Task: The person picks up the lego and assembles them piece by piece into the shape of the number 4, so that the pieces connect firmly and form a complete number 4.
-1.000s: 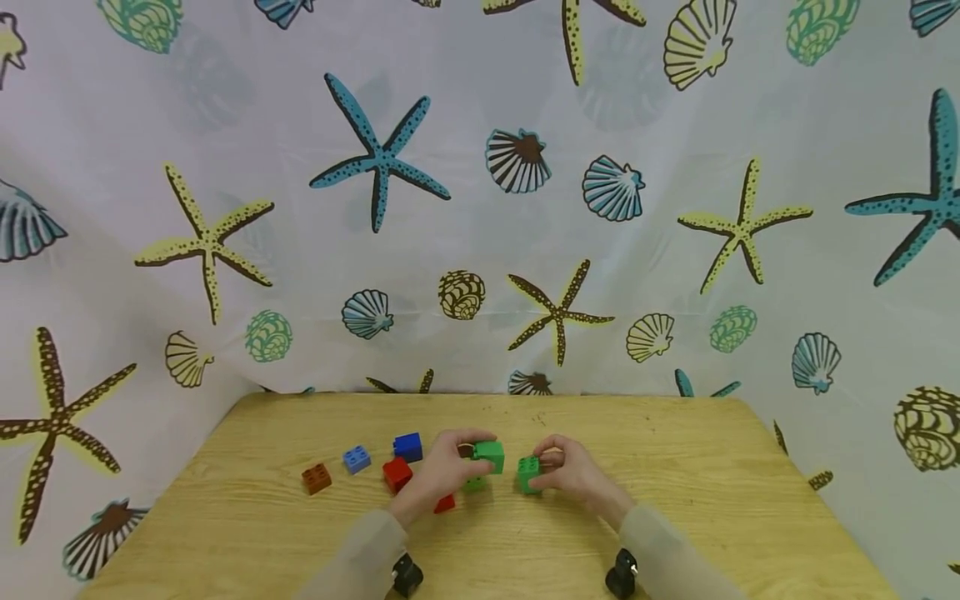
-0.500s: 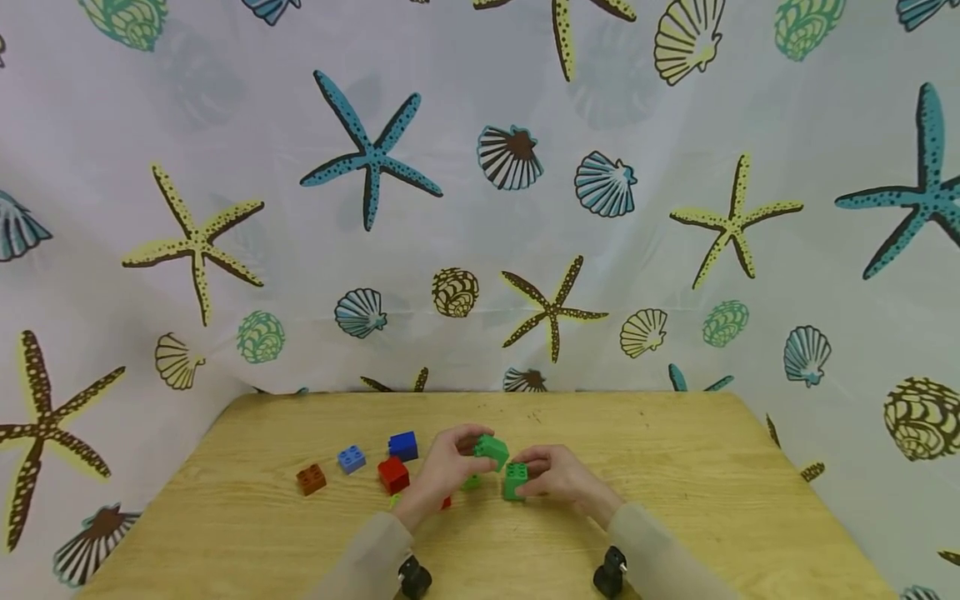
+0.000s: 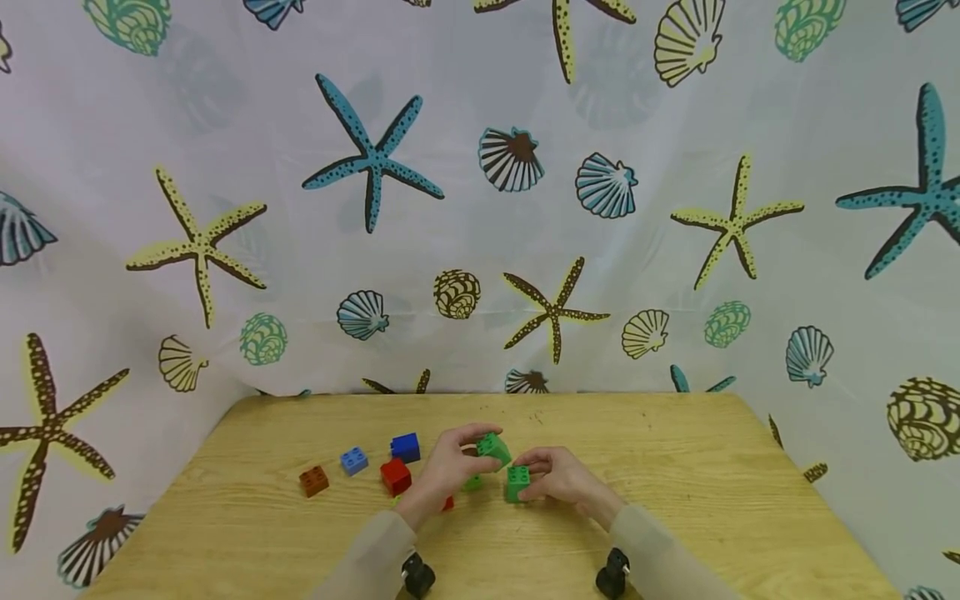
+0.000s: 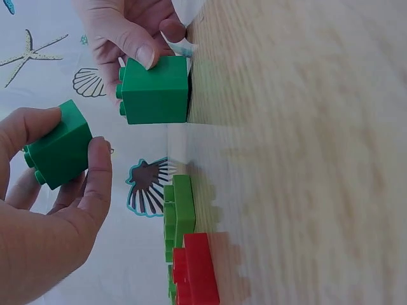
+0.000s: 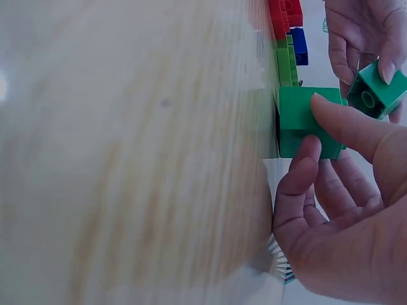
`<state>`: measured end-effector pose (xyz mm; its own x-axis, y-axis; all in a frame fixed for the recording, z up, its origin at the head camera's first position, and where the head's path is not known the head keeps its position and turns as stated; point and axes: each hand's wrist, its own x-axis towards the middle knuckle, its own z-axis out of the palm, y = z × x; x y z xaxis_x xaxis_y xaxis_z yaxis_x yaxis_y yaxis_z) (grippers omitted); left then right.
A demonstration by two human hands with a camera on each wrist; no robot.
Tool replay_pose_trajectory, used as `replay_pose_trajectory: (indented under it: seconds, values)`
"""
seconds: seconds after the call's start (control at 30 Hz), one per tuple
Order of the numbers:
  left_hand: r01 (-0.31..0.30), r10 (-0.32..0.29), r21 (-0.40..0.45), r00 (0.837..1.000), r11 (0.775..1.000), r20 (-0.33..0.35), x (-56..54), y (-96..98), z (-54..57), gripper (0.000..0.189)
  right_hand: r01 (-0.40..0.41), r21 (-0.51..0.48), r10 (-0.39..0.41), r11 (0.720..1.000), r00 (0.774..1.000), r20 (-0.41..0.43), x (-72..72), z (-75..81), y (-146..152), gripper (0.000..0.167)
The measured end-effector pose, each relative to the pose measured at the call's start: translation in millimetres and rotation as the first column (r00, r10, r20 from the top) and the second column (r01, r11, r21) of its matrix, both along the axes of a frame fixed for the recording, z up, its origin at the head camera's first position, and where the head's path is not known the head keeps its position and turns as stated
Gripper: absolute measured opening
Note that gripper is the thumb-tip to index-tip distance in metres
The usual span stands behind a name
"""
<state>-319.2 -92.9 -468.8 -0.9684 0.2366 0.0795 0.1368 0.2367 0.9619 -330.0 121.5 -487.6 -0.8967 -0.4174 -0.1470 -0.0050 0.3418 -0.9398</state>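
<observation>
My left hand (image 3: pixel 448 468) pinches a green toy brick (image 4: pixel 62 146) between thumb and fingers, lifted off the table and tilted, its hollow underside partly visible in the right wrist view. My right hand (image 3: pixel 564 477) grips a second green brick (image 3: pixel 517 483), which stands studs up at table level. The two bricks are close together but apart, the left one higher. Below the left hand lies a light green brick (image 4: pixel 184 206), partly hidden by that hand in the head view. A low red brick (image 4: pixel 202 270) is near it.
To the left on the wooden table (image 3: pixel 675 483) lie a brown brick (image 3: pixel 313 481), a light blue brick (image 3: pixel 354 461), a dark blue brick (image 3: pixel 406 447) and a taller red brick (image 3: pixel 396 476). A patterned curtain (image 3: pixel 480 225) hangs behind the table.
The right hand has moved its green brick leftward, nearer to the left hand's brick. The left hand's brick has tilted. Over the last half second little has moved.
</observation>
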Motion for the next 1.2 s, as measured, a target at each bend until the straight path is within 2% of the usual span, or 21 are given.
replay_pose_trajectory:
  seconds: [0.23,0.53,0.77,1.0,1.2]
  values:
    - [0.006,-0.007,-0.051,1.000,0.999,-0.006,-2.0,3.1,-3.2,0.047,-0.007,0.018,0.007,1.000,1.000,0.012,0.7,-2.3,4,0.047]
    - [0.049,-0.068,-0.158,0.991,0.986,-0.115,-1.7,7.2,-9.2,0.050,-0.016,0.017,0.016,1.000,1.000,0.000,0.4,-3.7,5,0.048]
    - [0.095,-0.119,-0.186,0.985,0.978,-0.125,-0.5,9.9,-8.3,0.043,-0.016,0.016,0.016,1.000,1.000,-0.012,0.4,-3.1,5,0.046]
    - [0.159,-0.211,-0.255,0.959,0.954,-0.192,-0.3,14.0,-7.3,0.035,-0.001,0.012,0.001,1.000,1.000,-0.002,1.5,-3.5,4,0.048]
    - [0.172,-0.239,-0.302,0.950,0.938,-0.201,-0.8,15.5,-6.0,0.036,-0.003,-0.008,0.003,1.000,1.000,0.001,3.0,-3.5,5,0.047]
